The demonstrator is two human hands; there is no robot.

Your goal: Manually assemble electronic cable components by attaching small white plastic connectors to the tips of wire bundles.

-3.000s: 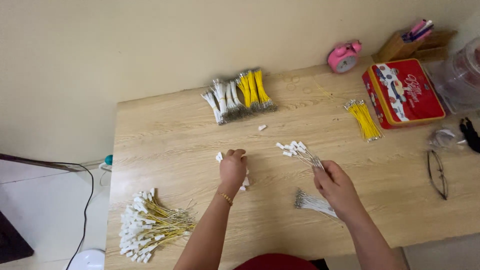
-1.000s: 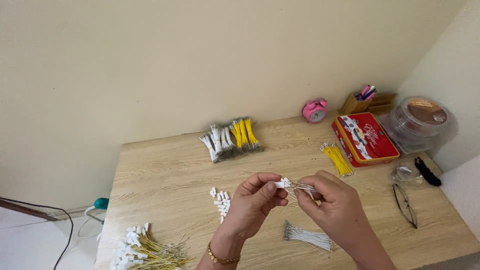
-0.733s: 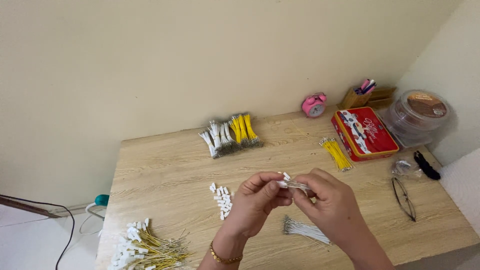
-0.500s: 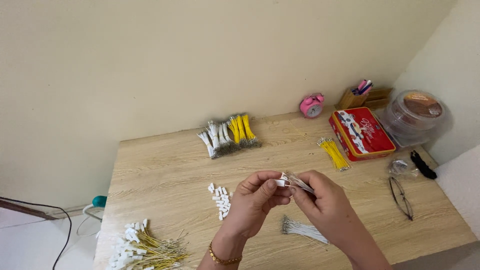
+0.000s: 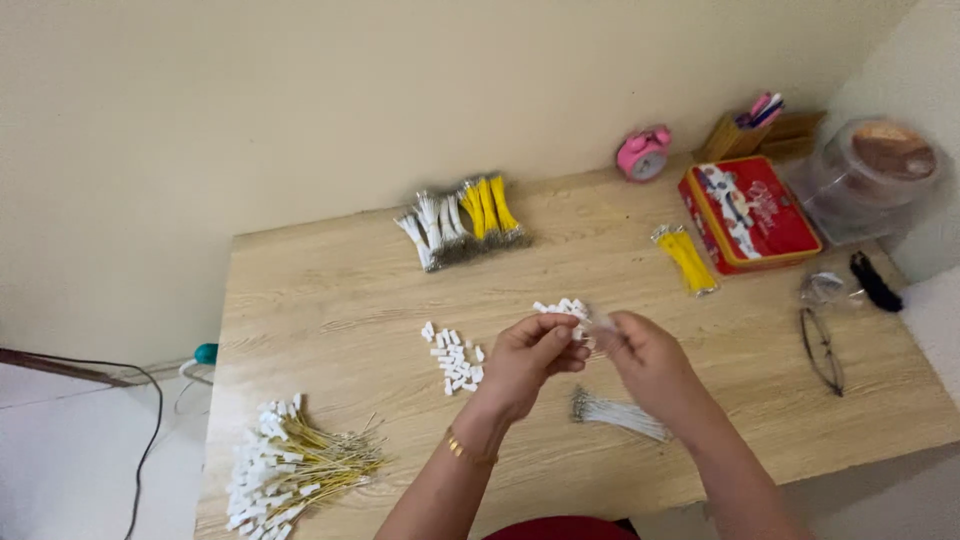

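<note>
Three seconds back the left hand [image 5: 525,360] pressed on the table beside the loose white connectors [image 5: 453,357] and the right hand [image 5: 650,362] lay apart — now both are lifted and meet just right of that pile. Between their fingertips sits a small bundle of white-tipped wires [image 5: 572,312], raised off the table.

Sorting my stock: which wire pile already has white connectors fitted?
The yellow wire heap with white connector ends at the table's near-left corner; the other bundles show bare ends.

Both forearms reached up from the bottom edge toward the middle of the frame. The left hand [image 5: 528,358], a gold bangle at its wrist, was curled with fingertips pinched together. The right hand [image 5: 648,355] met it, fingers bent inward, knuckles facing up.
</note>
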